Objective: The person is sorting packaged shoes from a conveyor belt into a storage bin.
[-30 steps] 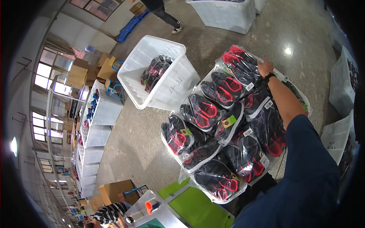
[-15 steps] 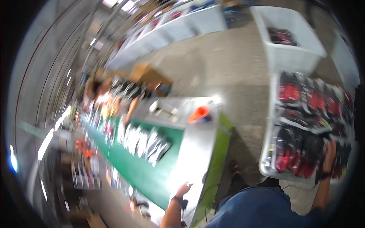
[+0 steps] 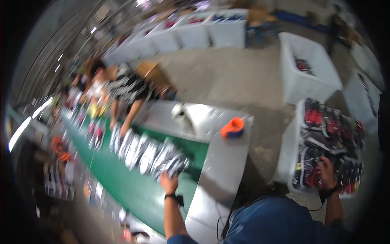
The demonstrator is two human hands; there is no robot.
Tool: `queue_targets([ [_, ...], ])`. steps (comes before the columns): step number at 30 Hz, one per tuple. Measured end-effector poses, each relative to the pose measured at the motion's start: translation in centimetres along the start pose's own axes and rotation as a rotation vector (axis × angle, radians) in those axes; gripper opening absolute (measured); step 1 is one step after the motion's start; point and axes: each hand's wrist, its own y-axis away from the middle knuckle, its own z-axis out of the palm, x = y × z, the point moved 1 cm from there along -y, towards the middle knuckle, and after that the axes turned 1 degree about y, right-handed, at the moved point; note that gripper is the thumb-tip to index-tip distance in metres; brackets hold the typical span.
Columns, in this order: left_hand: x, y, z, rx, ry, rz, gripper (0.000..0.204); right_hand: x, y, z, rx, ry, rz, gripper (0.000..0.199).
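Head view is blurred: my left hand (image 3: 168,181) reaches onto the green conveyor belt (image 3: 122,187), touching the nearest bagged shoe (image 3: 174,162), grip unclear. My right hand (image 3: 327,173) rests on bagged black-and-red shoes (image 3: 325,138) heaped in the white crate (image 3: 286,154) beside me, whether clasping I cannot tell.

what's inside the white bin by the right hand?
The white bin is heaped with bagged black-and-red shoes, piled above its rim. The right hand rests on the pile. The heap covers lower layers and the bin's bottom, so those can't be seen.
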Motion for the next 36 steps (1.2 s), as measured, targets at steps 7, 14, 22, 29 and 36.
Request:
queue_targets([
  [7, -0.7, -1.2, 4.1, -0.087, -0.117, 0.094, 0.087, -2.1, 1.7, 5.3, -0.139, 0.072, 0.139, 0.039],
  [14, 5.0, 9.0, 1.9, 0.087, -0.23, 0.185, 0.062, 1.6, -1.5, 9.9, -0.48, 0.516, -0.098, 0.049],
  [22, 9.4, 14.7, -0.3, -0.088, 0.463, 0.232, 0.06, -1.0, -2.4, 12.0, -0.532, 0.569, -0.038, 0.048],
  [29, 0.7, 15.4, 8.0, -0.182, 2.067, -0.315, 0.05, -0.7, -2.4, 13.2, -0.604, 0.329, 0.003, 0.037],
  [36, 10.0, 17.8, 2.4, 0.214, 1.472, -1.287, 0.093, 3.0, -1.3, 13.7, -0.62, 0.384, -0.11, 0.035],
])
